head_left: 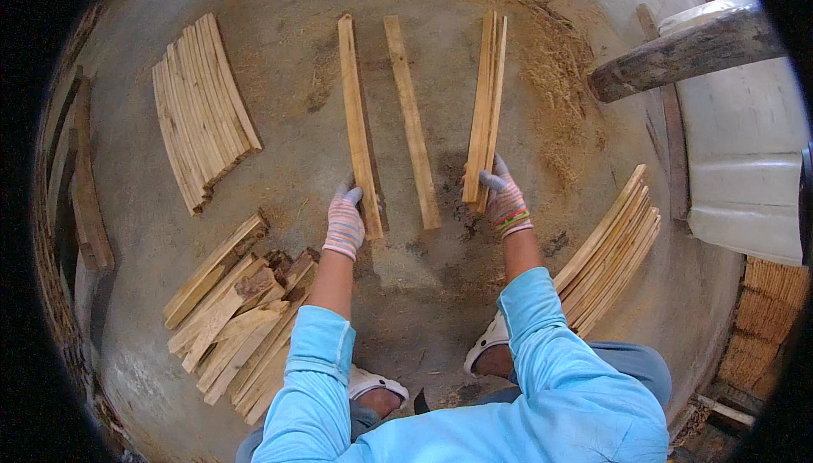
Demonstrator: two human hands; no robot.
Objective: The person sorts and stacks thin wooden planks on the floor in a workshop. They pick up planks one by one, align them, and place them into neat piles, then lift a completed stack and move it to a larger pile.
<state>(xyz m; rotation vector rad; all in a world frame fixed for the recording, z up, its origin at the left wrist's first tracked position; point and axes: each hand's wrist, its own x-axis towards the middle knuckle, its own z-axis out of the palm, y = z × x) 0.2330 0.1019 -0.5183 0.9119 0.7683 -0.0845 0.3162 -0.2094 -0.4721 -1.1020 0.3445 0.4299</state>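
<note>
My left hand (345, 221), in a striped work glove, grips the near end of a long wooden slat (356, 116) that lies on the concrete floor and points away from me. My right hand (506, 200), gloved the same way, holds the near end of a thin stack of slats (486, 99) standing on edge. Between the two lies a third slat (411, 116), touched by neither hand. My light blue sleeves come up from the lower edge.
A fanned pile of thin slats (201, 107) lies far left. A rougher heap of short boards (233, 319) sits by my left foot. Curved slats (610, 251) are stacked at right. A dark log (677, 56) and white sheet (745, 149) lie beyond, with sawdust (559, 65).
</note>
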